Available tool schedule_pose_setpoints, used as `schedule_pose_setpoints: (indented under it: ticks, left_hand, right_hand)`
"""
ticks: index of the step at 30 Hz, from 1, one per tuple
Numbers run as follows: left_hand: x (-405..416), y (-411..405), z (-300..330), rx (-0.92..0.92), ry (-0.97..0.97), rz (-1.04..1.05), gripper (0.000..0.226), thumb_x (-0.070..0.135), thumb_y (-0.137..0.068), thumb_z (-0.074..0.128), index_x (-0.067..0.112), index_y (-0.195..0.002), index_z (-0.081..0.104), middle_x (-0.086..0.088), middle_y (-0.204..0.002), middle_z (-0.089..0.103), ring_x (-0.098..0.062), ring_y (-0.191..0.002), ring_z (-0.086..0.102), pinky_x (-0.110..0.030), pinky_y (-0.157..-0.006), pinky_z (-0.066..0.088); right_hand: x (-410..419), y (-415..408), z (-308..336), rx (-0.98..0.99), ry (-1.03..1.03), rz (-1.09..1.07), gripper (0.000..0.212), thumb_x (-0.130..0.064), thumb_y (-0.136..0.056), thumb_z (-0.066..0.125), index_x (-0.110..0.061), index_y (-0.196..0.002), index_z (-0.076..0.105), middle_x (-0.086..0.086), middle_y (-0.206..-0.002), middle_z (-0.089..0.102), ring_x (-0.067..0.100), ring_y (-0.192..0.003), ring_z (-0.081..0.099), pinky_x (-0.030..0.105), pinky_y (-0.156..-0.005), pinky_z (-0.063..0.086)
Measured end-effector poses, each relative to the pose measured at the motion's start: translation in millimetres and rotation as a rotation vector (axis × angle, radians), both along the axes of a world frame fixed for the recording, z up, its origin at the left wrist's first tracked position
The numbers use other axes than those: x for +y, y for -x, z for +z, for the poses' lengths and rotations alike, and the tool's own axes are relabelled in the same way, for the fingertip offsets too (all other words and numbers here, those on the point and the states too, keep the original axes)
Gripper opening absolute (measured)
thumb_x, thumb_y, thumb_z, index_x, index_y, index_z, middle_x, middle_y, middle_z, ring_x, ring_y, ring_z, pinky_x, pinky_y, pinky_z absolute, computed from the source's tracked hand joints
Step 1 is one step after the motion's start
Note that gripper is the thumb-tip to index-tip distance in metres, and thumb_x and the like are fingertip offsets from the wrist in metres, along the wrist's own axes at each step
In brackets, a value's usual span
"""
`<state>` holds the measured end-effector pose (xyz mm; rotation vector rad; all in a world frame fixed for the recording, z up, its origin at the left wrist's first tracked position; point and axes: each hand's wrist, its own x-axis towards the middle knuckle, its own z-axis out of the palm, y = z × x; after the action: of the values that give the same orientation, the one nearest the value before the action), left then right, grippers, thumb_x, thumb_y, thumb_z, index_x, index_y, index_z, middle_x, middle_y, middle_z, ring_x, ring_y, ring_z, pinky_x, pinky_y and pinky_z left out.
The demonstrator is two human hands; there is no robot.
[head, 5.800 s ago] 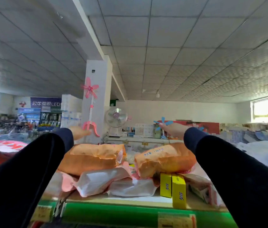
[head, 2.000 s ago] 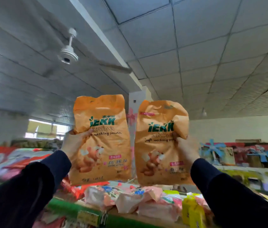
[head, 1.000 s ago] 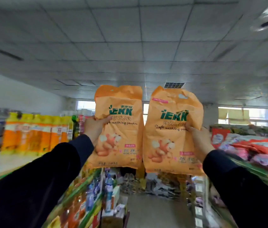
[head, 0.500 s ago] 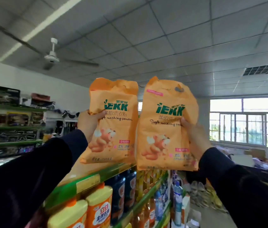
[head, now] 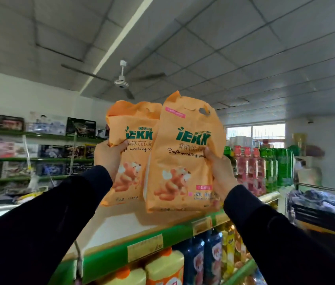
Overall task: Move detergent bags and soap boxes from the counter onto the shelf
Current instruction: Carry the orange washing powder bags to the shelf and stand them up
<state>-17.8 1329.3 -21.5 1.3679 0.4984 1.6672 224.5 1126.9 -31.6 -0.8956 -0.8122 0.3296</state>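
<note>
I hold two orange washing-powder bags upright above the top shelf (head: 119, 227), a pale board with a green front edge. My left hand (head: 109, 157) grips the left detergent bag (head: 135, 161) by its left side. My right hand (head: 220, 173) grips the right detergent bag (head: 181, 161) by its right side. The right bag overlaps the left one. Both bag bottoms hang just over the shelf board; I cannot tell whether they touch it. No soap boxes are in view.
Bottles of detergent (head: 162, 270) fill the level under the top shelf. Pink and green bottles (head: 263, 167) stand on the top shelf to the right. Boxed goods line wall shelves (head: 39, 159) on the left. A ceiling fan (head: 121, 83) hangs overhead.
I have turned from the counter to the facing shelf, carrying both bags. In the last half second the bags came closer together and lower over the top shelf board.
</note>
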Motion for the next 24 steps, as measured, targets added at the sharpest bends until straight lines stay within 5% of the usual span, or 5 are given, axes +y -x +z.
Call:
schedule_pose_setpoints:
  ticks: [6,12,17,20,24]
  left_hand:
    - [24.7,-17.2,-6.4,0.035,-0.030,0.042,0.006,0.022,-0.079,0.084,0.022,-0.080,0.079,0.002,-0.077,0.080,-0.029,-0.082,0.077,-0.045,-0.073,0.063]
    - [35.1,-29.3,-30.9,0.123,-0.019,-0.118,0.020,0.019,-0.083,0.083,0.005,-0.097,0.078,-0.017,-0.093,0.079,-0.044,-0.095,0.073,-0.055,-0.085,0.060]
    - [40.3,-20.1,-27.2,0.192,0.092,-0.420,0.052,0.053,-0.094,0.064,0.015,-0.128,0.069,-0.013,-0.116,0.076,-0.036,-0.110,0.071,-0.052,-0.099,0.054]
    - [37.3,-19.2,-6.4,0.230,0.065,-0.496,0.054,0.058,-0.100,0.047,0.020,-0.136,0.063,-0.010,-0.122,0.074,-0.029,-0.109,0.073,-0.043,-0.087,0.060]
    - [26.4,-21.3,-14.2,0.413,0.050,-0.367,0.059,0.061,-0.100,0.042,0.018,-0.132,0.066,-0.008,-0.111,0.078,-0.025,-0.100,0.076,-0.038,-0.082,0.061]
  right_hand:
    - [62.8,4.7,-22.8,0.021,-0.001,0.129,0.046,-0.029,-0.089,0.078,-0.015,-0.130,0.062,0.011,-0.114,0.078,0.032,-0.106,0.074,0.055,-0.098,0.056]
    - [85.4,-2.0,-45.7,-0.039,0.098,0.207,0.043,-0.030,-0.092,0.074,-0.014,-0.130,0.063,0.013,-0.110,0.079,0.033,-0.099,0.076,0.051,-0.087,0.062]
    - [80.1,-13.0,-33.7,-0.030,0.137,0.296,0.051,-0.039,-0.087,0.072,-0.011,-0.129,0.066,0.019,-0.118,0.075,0.039,-0.110,0.071,0.056,-0.098,0.055]
    - [80.6,-13.5,-18.7,-0.039,0.129,0.343,0.046,-0.038,-0.095,0.068,-0.008,-0.130,0.067,0.019,-0.123,0.073,0.039,-0.115,0.069,0.054,-0.102,0.052]
    - [92.0,-5.2,-22.4,-0.134,0.144,0.316,0.037,-0.032,-0.097,0.067,-0.014,-0.129,0.065,0.012,-0.114,0.078,0.030,-0.102,0.076,0.041,-0.079,0.063]
